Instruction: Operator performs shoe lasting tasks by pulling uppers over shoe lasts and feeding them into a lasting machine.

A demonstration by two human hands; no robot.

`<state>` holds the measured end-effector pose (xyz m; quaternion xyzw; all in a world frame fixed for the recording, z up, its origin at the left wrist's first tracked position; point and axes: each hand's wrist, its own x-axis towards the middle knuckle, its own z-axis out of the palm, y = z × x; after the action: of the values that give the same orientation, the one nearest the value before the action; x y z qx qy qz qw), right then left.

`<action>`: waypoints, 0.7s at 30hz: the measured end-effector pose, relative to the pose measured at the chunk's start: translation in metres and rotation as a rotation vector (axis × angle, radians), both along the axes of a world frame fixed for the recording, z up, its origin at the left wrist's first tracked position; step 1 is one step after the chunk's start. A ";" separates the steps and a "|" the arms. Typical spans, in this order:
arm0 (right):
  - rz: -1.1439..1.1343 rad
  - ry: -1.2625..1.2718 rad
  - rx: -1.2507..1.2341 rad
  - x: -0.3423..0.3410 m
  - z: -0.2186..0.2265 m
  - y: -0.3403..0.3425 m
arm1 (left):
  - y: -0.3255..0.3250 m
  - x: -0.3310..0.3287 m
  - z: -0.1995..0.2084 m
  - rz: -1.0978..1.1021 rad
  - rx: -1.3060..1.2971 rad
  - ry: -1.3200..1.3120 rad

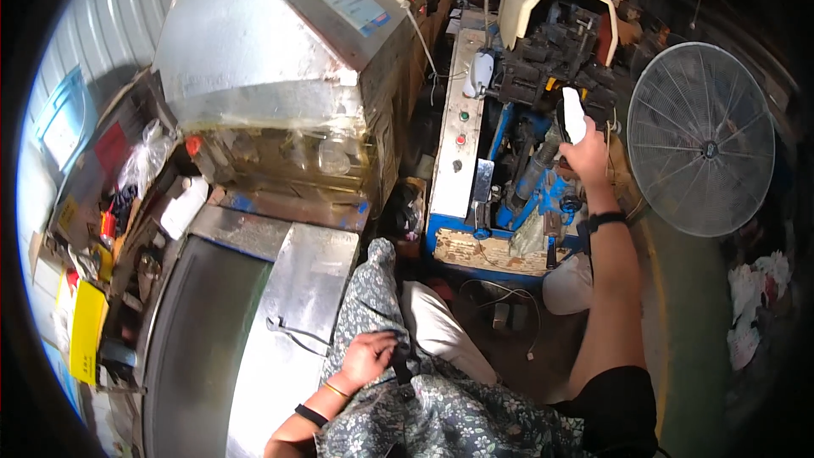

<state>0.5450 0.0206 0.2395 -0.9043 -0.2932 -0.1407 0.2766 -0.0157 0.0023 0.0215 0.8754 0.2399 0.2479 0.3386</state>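
Note:
My right hand (587, 155) reaches forward to the blue machine (534, 195), closed around a long white piece (573, 114) with a dark edge. Its kind I cannot make out. The piece is upright, close to the machine's dark metal head (551, 68). Down at my lap, my left hand (370, 359) rests over the flowered apron (441, 411) with its fingers curled. Something dark (401, 362) is at those fingertips, too unclear to name.
A round mesh fan (702, 140) stands to the right of the machine. On the left are a metal hooded box (254, 59) and a dark conveyor belt (203, 331) beside a shiny metal plate (292, 305). A loose cable (509, 293) lies on the floor ahead.

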 end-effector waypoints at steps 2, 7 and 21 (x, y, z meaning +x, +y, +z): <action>0.270 -0.425 0.119 -0.028 -0.026 -0.010 | 0.000 -0.003 0.023 0.118 -0.128 -0.036; 0.815 -0.235 0.228 -0.196 -0.086 -0.064 | 0.033 -0.005 0.101 0.336 0.080 -0.287; 1.581 0.473 -0.300 -0.337 -0.213 -0.088 | -0.007 -0.042 0.040 0.161 -0.350 0.348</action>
<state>0.2085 -0.0678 0.0270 -0.4651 -0.7907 0.3286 0.2246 -0.0581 -0.0046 0.0614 0.8111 0.4026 0.0742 0.4177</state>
